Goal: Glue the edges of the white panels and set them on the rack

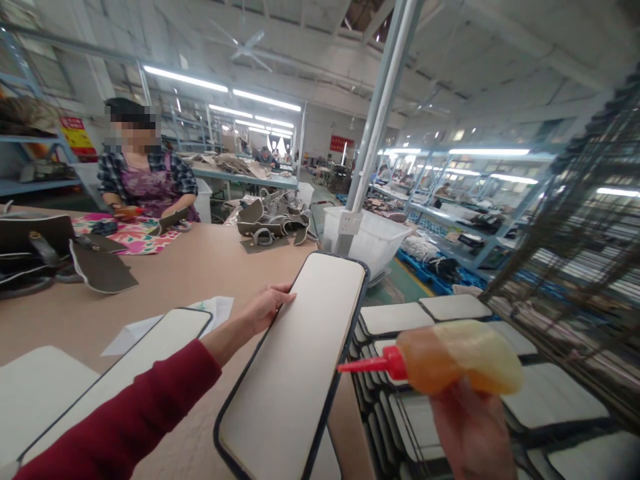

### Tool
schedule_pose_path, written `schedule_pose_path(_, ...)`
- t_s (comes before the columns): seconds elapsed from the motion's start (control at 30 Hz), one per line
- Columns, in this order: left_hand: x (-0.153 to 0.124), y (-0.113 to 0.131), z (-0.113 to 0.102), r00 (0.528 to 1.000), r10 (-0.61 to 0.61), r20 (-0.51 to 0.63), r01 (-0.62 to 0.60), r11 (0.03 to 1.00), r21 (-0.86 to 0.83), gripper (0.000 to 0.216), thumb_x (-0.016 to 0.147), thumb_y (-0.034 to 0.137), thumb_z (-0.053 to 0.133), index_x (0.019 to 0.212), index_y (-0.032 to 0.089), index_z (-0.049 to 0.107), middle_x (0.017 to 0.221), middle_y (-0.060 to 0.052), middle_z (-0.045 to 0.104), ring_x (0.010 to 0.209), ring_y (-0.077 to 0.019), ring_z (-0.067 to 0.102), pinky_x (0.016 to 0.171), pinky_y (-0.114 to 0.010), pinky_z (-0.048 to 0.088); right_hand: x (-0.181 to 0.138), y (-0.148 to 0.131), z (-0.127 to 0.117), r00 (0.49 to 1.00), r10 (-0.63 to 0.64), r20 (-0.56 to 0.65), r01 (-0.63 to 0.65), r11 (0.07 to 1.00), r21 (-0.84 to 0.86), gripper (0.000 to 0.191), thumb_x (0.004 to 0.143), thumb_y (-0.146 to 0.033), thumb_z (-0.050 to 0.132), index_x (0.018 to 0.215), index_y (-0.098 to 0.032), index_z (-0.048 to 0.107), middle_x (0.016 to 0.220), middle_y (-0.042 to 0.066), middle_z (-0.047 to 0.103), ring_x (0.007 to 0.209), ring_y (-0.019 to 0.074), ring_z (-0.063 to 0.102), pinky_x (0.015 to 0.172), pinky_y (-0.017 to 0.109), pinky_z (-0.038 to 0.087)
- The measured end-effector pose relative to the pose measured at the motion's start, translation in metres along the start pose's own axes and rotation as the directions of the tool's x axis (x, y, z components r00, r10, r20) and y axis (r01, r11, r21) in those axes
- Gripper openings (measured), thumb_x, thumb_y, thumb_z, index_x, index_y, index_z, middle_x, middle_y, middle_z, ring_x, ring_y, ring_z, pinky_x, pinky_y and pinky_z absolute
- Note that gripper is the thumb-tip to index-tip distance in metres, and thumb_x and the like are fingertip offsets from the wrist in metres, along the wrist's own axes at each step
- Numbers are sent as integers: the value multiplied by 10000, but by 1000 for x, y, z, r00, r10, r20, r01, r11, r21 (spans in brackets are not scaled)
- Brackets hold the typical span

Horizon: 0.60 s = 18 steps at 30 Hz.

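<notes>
My left hand (263, 308), in a dark red sleeve, grips the left edge of a long cream panel with a dark rim (295, 373) and holds it tilted above the table corner. My right hand (473, 427) is closed round an orange squeeze bottle (460, 357) with a red nozzle. The nozzle tip points left and nearly touches the panel's right edge. A second panel of the same kind (125, 367) lies flat on the table under my left forearm.
The tan work table (200, 267) carries white paper (210, 310), dark leather pieces (103, 270) and a heap of straps (273, 223). A person in a plaid shirt (145, 180) works at the far side. Wire racks (450, 320) at right hold several more panels. A grey post (373, 133) and white bin (370, 243) stand beyond.
</notes>
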State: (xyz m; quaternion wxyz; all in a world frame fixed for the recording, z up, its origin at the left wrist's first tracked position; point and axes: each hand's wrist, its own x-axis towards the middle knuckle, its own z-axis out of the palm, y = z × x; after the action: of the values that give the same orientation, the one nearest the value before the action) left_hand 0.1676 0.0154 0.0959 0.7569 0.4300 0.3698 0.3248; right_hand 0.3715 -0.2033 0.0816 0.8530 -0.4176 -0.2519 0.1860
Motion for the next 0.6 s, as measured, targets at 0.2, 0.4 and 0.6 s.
schedule_pose_path(0.2, 8, -13, 40, 996, -40, 78, 35, 997, 62, 436, 601, 54, 595, 1031, 98, 649, 722, -71, 716, 611, -208, 659, 553, -279, 511, 39, 0, 10, 976, -207, -67, 202, 976, -81, 487, 504, -228, 811, 957, -207, 632, 949, 21, 630, 864, 168, 589, 835, 331, 475)
schedule_pose_path(0.4, 20, -29, 78, 943, -120, 312, 93, 991, 99, 520, 549, 90, 632, 1068, 102, 632, 786, -77, 720, 639, -210, 658, 595, -276, 493, 48, 0, -22, 942, -318, -105, 294, 935, -200, 702, 479, -215, 822, 1127, -214, 552, 1084, 57, 576, 977, 216, 537, 968, 480, 353)
schedule_pose_path(0.6, 24, -49, 103, 881, -165, 443, 122, 985, 123, 546, 551, 120, 573, 1095, 104, 624, 821, -78, 719, 684, -216, 657, 583, -266, 483, 42, -6, -55, 914, -358, -190, 303, 915, -267, 664, 510, -235, 808, 1118, -210, 544, 1084, 58, 565, 967, 209, 537, 990, 499, 317)
